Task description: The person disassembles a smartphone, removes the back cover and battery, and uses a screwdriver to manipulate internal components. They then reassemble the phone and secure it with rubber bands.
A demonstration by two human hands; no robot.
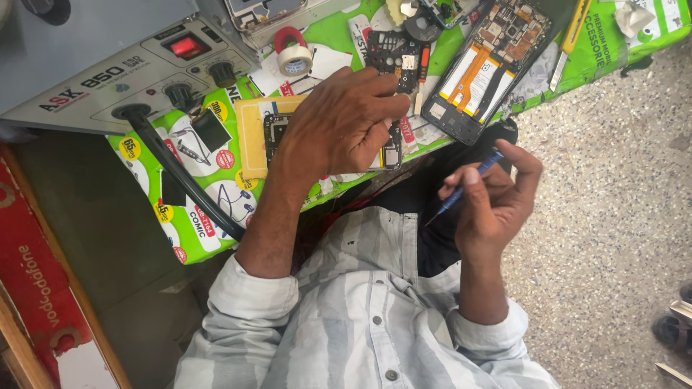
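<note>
Left hand point(346, 122) curled, pinning black phone frame point(389, 148) flat on green mat point(144, 166). Right hand point(494, 198) pinches blue screwdriver point(461, 189), tip toward 8 o'clock. Opened phone point(479, 72) parked at 1 o'clock.

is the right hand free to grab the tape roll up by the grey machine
Probably not as things stand: the right hand is holding a blue screwdriver, and the left hand lies between it and the tape roll.

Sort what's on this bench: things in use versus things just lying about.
In use: left hand on black phone frame; right hand holding blue screwdriver.
Lying about: opened phone, tape roll, grey station, black hose.
</note>
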